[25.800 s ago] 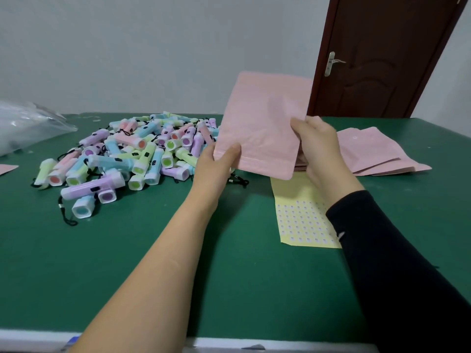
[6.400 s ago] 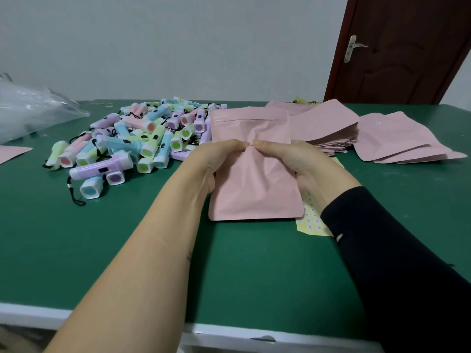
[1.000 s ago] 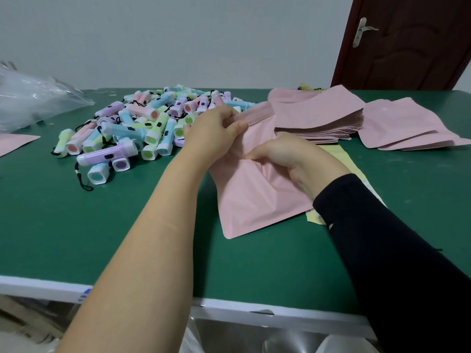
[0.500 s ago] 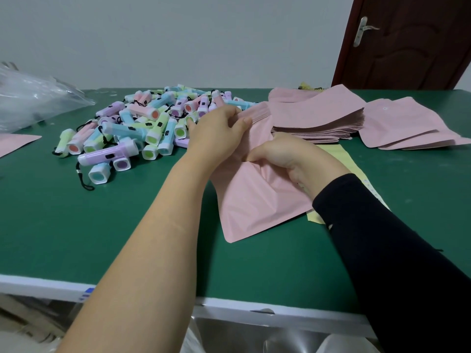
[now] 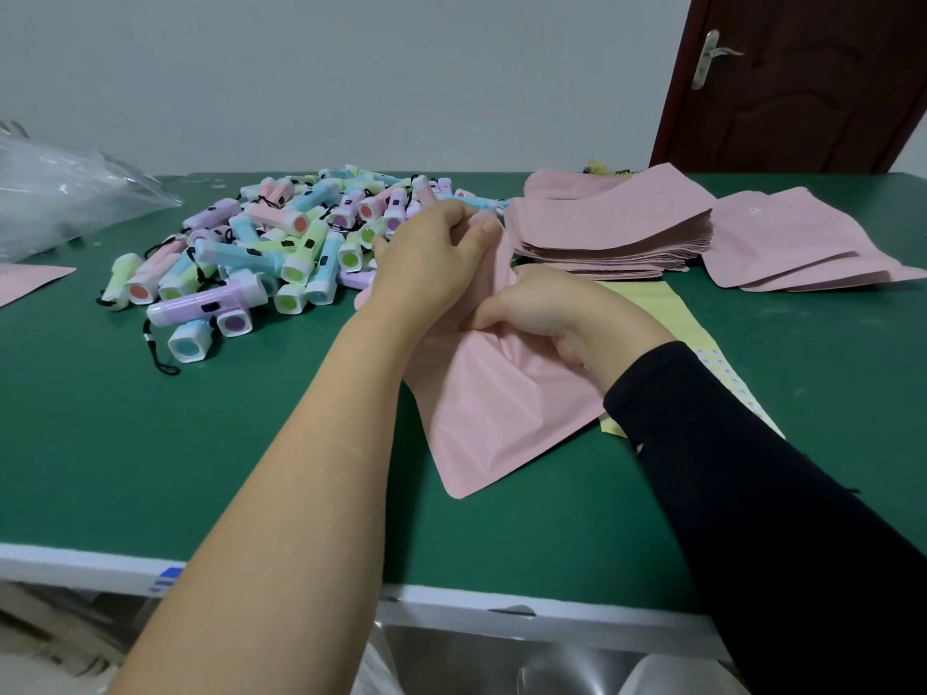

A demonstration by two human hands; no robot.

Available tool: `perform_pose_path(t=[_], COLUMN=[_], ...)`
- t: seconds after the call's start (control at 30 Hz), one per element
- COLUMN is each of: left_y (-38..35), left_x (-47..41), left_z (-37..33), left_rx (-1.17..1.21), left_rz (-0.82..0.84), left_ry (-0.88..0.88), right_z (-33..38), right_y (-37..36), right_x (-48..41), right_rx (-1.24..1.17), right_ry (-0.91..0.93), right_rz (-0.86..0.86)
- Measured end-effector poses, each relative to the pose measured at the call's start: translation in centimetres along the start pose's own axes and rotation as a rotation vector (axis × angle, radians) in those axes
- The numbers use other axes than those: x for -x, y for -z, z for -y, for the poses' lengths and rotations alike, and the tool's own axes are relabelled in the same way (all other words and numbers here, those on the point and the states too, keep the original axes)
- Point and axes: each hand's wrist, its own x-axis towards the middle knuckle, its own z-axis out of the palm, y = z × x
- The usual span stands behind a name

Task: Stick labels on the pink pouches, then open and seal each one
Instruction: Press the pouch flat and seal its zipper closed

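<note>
While left hand (image 5: 431, 263) and right hand (image 5: 547, 308) each pinch the pink pouch (image 5: 491, 408), label sheet (image 5: 647, 298) print is illegible.

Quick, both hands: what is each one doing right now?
Left hand: pinches the pouch near its top edge.
Right hand: grips the same pouch, closer to the middle.

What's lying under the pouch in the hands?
A yellow label sheet shows past the right edge of the pouch, on the green table. The rest beneath is covered.
</note>
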Motion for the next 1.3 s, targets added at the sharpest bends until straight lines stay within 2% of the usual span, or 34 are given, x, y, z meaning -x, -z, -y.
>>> perform_pose_path(t=[0.13, 0.3, 0.43, 0.63, 0.93, 1.3], left_y=[-0.1, -0.1, -0.1, 0.0, 0.1, 0.4], left_x=[-0.1, 0.2, 0.0, -0.5, -0.9, -0.7], left_z=[-0.1, -0.1, 0.0, 1.1, 2.5, 3.1], left_rx=[-0.081, 0.026, 0.001, 0.022, -0.046, -0.022], left_rz=[-0.039, -0.024, -0.031, 0.015, 0.102, 0.109], left_ry=[-0.039, -0.034, -0.041, -0.013, 0.035, 0.096], right_z=[0.0, 0.0, 0.0, -0.2, -0.5, -0.9], right_y=[-0.1, 0.0, -0.1, 0.6, 1.4, 1.8], right_x=[-0.1, 0.1, 0.1, -0.1, -0.3, -0.8], right_rx=[0.016, 0.014, 0.024, -0.054, -0.133, -0.221], right_ry=[0.020, 0.020, 0.025, 0.016, -0.007, -0.031], right_rz=[0.021, 0.017, 0.005, -0.067, -0.061, -0.117])
